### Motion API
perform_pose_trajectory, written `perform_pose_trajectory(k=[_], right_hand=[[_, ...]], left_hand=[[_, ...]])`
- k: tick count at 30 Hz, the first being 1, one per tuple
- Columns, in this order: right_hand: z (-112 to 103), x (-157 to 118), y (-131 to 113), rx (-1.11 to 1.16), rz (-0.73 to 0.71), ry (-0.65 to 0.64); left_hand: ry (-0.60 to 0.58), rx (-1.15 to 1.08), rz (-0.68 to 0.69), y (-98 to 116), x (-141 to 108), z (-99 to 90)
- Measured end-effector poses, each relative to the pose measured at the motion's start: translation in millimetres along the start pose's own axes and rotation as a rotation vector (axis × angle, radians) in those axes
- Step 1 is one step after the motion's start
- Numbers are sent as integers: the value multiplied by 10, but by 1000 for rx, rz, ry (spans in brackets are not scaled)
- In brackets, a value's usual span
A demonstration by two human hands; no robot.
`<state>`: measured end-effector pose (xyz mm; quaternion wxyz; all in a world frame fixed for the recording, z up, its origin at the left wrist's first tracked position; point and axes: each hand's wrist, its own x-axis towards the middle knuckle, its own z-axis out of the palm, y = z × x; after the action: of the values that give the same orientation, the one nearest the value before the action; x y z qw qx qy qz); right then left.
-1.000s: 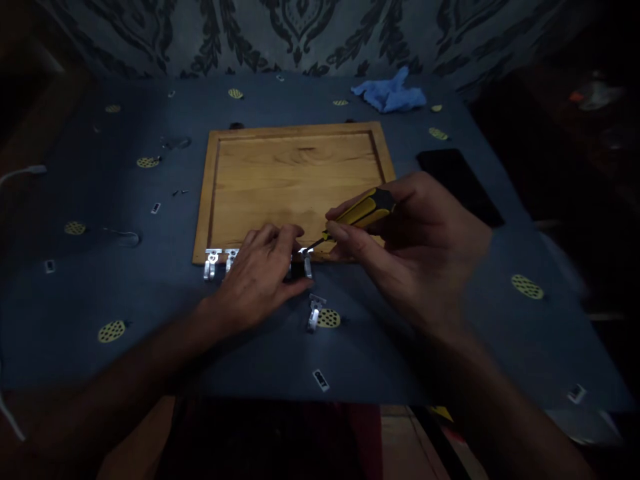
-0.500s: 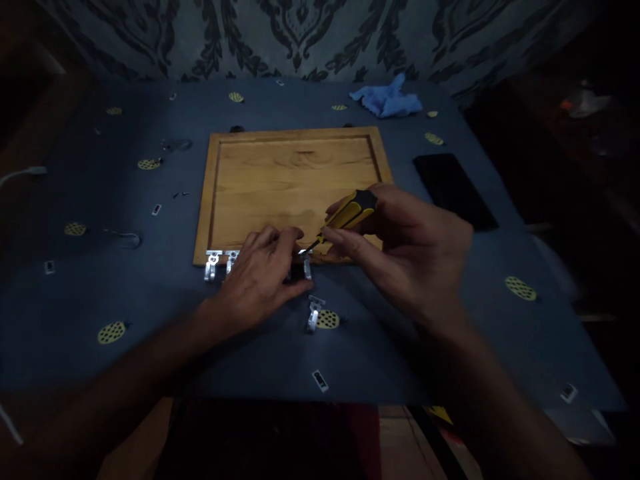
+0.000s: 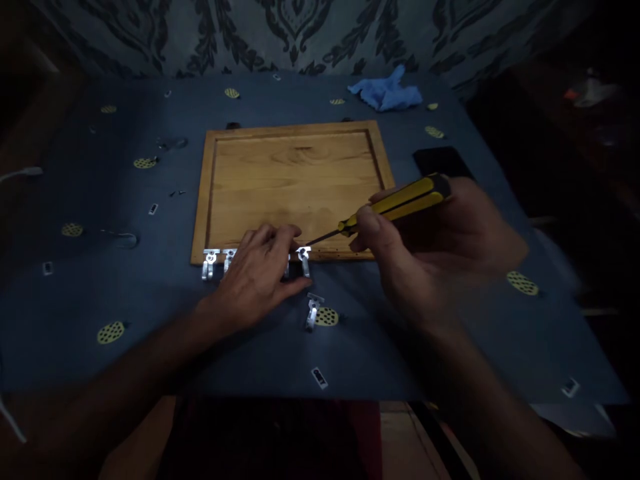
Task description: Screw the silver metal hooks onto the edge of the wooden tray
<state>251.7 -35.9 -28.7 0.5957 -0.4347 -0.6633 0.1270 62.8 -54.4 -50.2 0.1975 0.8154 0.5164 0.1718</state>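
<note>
Screwdriver (image 3: 407, 199) at a low slant, its yellow-and-black handle gripped between the thumb and fingers of the right hand (image 3: 425, 257), while its thin tip reaches the top of a metal hook (image 3: 304, 260) at the near edge of a wooden board (image 3: 295, 187). The board lies flat on the tablecloth (image 3: 150, 363), that edge toward the person, probably so both hands can get at it easily. The left hand (image 3: 260, 273) lies palm down across the same edge, fingers bent together and thumb stretched out below, seemingly to steady the hooks (I can't tell whether it pinches one or only presses). Another hook (image 3: 313, 312) lies loose just in front, handily close.

Much is lost in the gloom. The left hand covers the middle of the row; a leftmost hook (image 3: 211, 259) shows whole, but its neighbour (image 3: 229, 258) is partly hidden. Whether the tip touches metal or hangs just over it, I can't make out. Two dark specks (image 3: 181, 193) left of the board could be screws. The right hand blocks part of a dark, flat phone-like object (image 3: 440, 161).
</note>
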Motion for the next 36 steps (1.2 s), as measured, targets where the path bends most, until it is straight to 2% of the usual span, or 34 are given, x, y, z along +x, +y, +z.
perform_pose_trajectory(k=[4,12,22,28,36], right_hand=[[-15,-25,17,-73,39,-33],[1,-52,26,-33,83,-52],[3,-46,73,38,20,-130],[-39,-39,64,79,-57,-246],[-43,-40,71,114,-112,-259]], left_hand=[[3,14,-2,0,4,7],[0,4,-5,-4,5,5],[-7,10,-7,-4,9,0],[13,8,3,-4,15,9],[8,-1,7,5,12,4]])
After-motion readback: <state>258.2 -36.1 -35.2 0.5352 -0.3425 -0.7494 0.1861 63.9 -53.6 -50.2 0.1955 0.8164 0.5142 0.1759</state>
